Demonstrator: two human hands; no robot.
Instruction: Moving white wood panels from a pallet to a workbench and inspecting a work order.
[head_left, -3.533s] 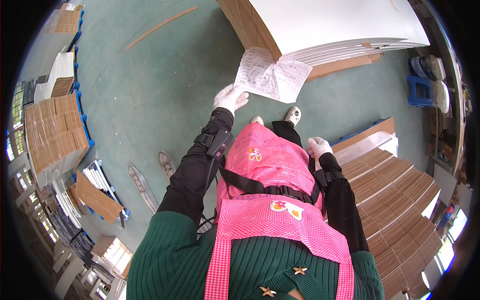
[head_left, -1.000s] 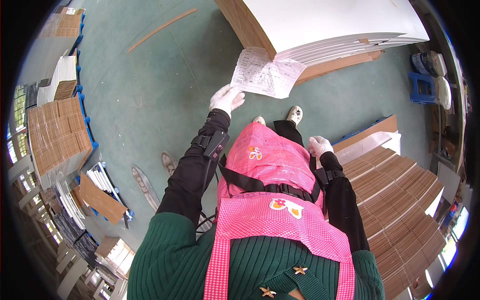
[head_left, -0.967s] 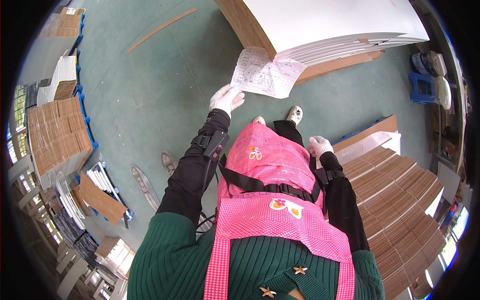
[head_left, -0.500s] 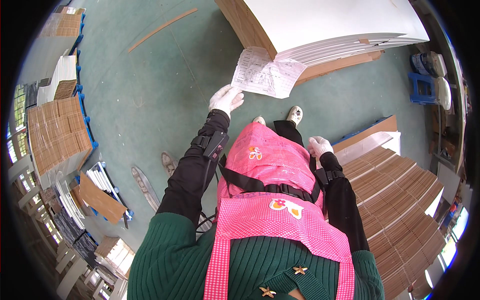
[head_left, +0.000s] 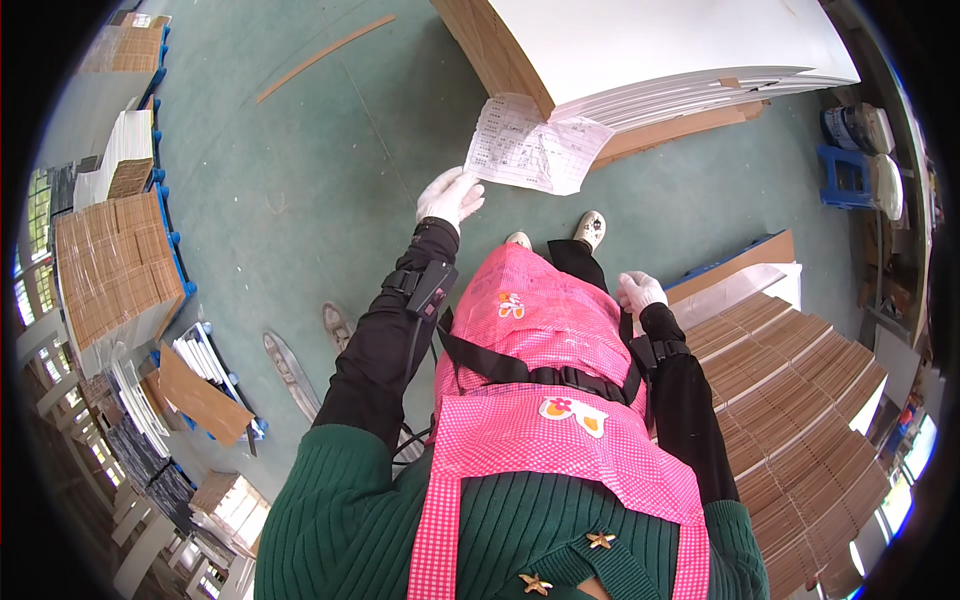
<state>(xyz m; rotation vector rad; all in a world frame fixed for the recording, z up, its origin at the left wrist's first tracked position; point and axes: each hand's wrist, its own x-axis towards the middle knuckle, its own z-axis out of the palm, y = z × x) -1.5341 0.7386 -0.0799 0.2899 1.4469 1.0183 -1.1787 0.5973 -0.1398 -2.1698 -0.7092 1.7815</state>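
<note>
My left hand (head_left: 451,197), in a white glove, pinches the lower left corner of a creased printed paper form (head_left: 535,148). The sheet spreads out against the near corner of a tall stack of white boards (head_left: 660,45). My right hand (head_left: 640,291), also gloved in white, is held by my right hip beside the pink checked apron (head_left: 540,320). Its fingers are curled in, and whether anything is inside them is hidden.
Bundles of folded brown cardboard (head_left: 790,400) are piled close on my right. Strapped cardboard stacks (head_left: 115,255) on blue pallets line the left. A blue stool (head_left: 845,178) stands at far right. A thin brown strip (head_left: 325,58) lies on the green floor (head_left: 300,180). Another person's shoes (head_left: 290,370) show at left.
My left hand and the paper's held edge have shifted very slightly. My right hand stays where it was.
</note>
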